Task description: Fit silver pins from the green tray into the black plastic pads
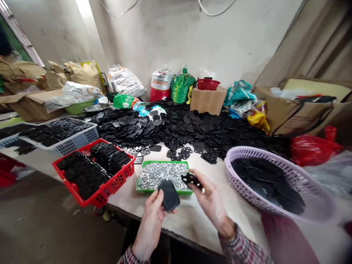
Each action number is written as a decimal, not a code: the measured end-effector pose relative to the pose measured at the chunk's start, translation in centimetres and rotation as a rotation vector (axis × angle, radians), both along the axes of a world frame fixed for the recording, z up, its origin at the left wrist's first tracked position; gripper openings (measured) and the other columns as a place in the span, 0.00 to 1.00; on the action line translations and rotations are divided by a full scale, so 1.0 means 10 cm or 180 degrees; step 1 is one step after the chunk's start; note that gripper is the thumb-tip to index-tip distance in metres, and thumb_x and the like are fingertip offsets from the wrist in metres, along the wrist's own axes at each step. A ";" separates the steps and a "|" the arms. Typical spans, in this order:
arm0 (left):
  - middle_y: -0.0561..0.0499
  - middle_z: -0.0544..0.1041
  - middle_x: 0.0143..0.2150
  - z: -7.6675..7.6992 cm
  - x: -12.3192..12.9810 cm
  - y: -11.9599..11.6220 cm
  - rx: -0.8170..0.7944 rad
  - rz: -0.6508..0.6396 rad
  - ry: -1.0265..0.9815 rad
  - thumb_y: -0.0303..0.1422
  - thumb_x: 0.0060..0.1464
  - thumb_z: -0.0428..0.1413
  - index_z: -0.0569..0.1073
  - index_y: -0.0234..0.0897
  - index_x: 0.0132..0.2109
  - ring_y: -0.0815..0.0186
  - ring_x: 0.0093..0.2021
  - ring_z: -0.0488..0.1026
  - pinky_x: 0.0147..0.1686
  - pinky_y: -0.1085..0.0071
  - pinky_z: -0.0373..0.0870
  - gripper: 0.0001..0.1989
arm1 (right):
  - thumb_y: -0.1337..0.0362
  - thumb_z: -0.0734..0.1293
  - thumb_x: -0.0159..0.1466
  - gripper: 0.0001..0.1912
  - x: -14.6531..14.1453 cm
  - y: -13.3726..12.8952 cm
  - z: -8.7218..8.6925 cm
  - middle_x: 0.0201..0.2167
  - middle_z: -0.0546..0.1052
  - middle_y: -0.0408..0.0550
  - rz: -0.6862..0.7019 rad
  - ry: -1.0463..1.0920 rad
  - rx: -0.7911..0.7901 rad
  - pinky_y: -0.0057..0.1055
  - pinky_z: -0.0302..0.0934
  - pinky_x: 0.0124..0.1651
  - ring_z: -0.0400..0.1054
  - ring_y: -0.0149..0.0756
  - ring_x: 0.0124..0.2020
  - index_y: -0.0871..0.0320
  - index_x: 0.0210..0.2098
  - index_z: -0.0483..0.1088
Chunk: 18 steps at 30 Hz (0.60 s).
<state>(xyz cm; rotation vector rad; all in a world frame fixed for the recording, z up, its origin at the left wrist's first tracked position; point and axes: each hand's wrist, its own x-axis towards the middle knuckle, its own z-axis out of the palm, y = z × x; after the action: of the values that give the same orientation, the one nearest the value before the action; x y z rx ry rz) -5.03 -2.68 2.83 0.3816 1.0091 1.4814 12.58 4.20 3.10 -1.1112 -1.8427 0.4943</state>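
A smooth black plate (171, 196) with rounded corners is held by my left hand (154, 212), thumb on top, over the near edge of a green tray (165, 192). Many small silvery metal pins (161, 172) fill that tray. At the tray's right edge, my right hand (209, 198) grips a black plate with holes (190, 179), seen tilted. The fingertips under both plates are partly hidden. The two plates are apart.
A red basket (103, 196) of stacked black plates is at the left, a lilac basket (242, 192) with black plates at the right. Behind lies a large heap of black plates (198, 126). A cardboard box (207, 101) and bags stand along the wall.
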 end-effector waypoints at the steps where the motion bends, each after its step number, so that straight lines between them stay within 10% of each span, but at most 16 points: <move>1: 0.41 0.77 0.49 -0.01 0.04 0.00 0.0002 0.0025 -0.0009 0.37 0.54 0.61 0.72 0.35 0.50 0.60 0.39 0.77 0.32 0.67 0.77 0.17 | 0.69 0.59 0.67 0.18 -0.11 -0.07 0.03 0.44 0.77 0.51 0.0056 -0.0262 0.0248 0.38 0.69 0.43 0.71 0.42 0.42 0.56 0.55 0.68; 9: 0.43 0.71 0.60 -0.16 0.15 -0.02 -0.0284 0.0530 0.0177 0.36 0.50 0.64 0.77 0.40 0.47 0.53 0.60 0.67 0.45 0.69 0.75 0.16 | 0.71 0.57 0.66 0.22 -0.60 -0.34 0.05 0.57 0.70 0.64 0.0310 -0.1488 0.0649 0.56 0.60 0.57 0.64 0.55 0.56 0.68 0.58 0.66; 18: 0.44 0.78 0.52 -0.10 0.08 -0.05 0.0170 0.0497 0.0602 0.39 0.49 0.64 0.75 0.41 0.53 0.55 0.49 0.75 0.39 0.69 0.74 0.22 | 0.65 0.63 0.66 0.16 -0.41 -0.37 0.08 0.52 0.74 0.52 0.0358 0.0526 -0.0352 0.38 0.68 0.52 0.69 0.43 0.52 0.54 0.52 0.73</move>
<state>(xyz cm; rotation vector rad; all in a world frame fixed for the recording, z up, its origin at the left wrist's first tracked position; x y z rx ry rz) -4.27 -3.13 1.87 0.4976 1.1724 1.6378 8.43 0.52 3.94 -1.0111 -1.7563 0.7393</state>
